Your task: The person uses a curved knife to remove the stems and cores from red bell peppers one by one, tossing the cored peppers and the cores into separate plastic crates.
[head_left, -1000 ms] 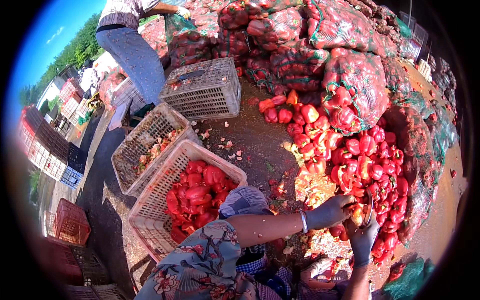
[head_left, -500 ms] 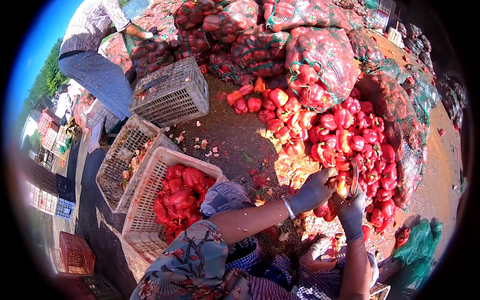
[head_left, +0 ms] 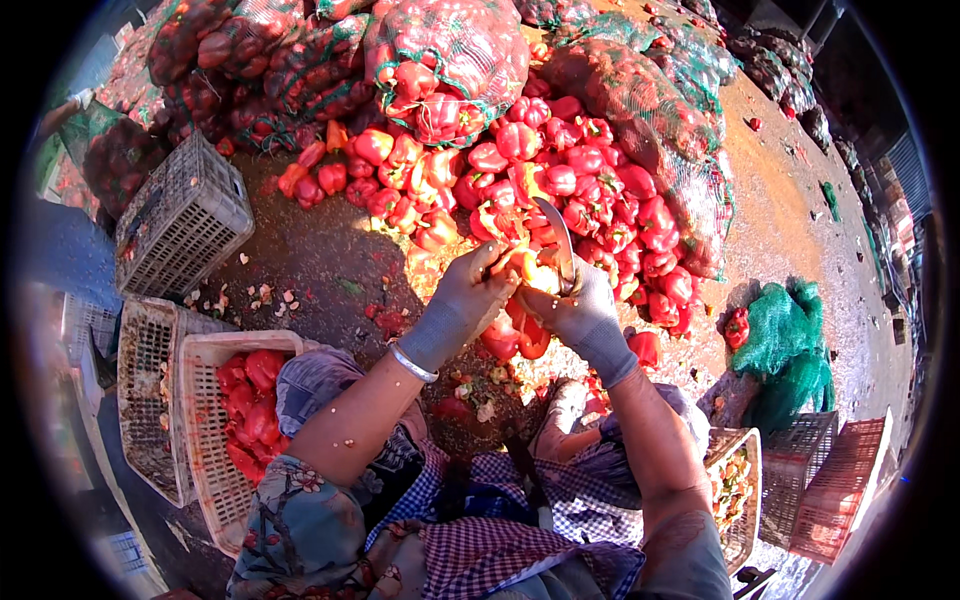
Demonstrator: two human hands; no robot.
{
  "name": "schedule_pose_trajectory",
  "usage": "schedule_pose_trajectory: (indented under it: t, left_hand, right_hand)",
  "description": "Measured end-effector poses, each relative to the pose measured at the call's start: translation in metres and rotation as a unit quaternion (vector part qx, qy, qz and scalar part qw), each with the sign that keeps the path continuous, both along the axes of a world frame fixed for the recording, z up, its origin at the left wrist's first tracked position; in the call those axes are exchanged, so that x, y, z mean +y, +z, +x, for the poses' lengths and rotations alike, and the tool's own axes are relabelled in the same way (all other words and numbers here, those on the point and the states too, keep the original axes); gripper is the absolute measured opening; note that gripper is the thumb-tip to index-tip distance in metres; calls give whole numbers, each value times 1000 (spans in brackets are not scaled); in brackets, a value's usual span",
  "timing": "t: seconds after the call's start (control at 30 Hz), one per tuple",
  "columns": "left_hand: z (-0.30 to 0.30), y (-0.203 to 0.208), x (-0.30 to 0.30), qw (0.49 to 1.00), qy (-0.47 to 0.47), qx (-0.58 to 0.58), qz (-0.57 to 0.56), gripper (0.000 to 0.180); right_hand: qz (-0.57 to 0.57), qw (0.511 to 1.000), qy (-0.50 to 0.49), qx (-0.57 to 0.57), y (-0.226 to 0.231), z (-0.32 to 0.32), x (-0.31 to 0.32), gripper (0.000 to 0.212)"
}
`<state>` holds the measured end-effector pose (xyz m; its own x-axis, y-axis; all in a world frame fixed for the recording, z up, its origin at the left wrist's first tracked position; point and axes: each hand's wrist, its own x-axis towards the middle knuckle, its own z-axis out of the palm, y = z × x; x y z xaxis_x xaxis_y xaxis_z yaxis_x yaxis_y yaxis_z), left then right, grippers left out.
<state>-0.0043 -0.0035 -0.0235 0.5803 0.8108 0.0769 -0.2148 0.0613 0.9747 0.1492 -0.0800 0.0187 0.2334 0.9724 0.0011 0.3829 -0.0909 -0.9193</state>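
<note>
Both my hands wear grey gloves and meet in front of me. My left hand (head_left: 468,297) is closed on a red bell pepper (head_left: 522,262), cut open so its pale inside shows. In my right hand (head_left: 584,312) is a curved knife (head_left: 561,236), its blade pointing up and away beside the pepper. The right fingers also press close to the pepper, and the knife's handle is hidden in the grip. Just below the hands are red pepper pieces (head_left: 520,334). Beyond them lies a heap of whole red bell peppers (head_left: 585,185).
At left stand a crate of cut red peppers (head_left: 200,352), a dirty crate (head_left: 140,425) and an upturned crate (head_left: 190,215). A crate of pepper scraps (head_left: 738,490) is at my right, near green netting (head_left: 785,345). Full mesh sacks (head_left: 450,50) line the back.
My view has swung to the right, so the crates and the heap now appear further left. Both hands stay together at the pepper, with the knife still in my right hand.
</note>
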Motion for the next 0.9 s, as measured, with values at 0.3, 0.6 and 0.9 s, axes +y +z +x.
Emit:
schedule_pose_trajectory:
  t: [0.3, 0.6, 0.9]
  left_hand:
    - [-9, 5, 1, 989, -52, 110, 80, 26]
    - [5, -23, -4, 973, 3, 196, 123, 24]
    - [2, -14, -7, 938, 33, 282, 199, 37]
  right_hand:
    - [-146, 973, -28, 178, 16, 4, -7, 18]
    - [256, 906, -68, -331, -25, 13, -10, 50]
    - [28, 1000, -9, 11, -8, 21, -10, 37]
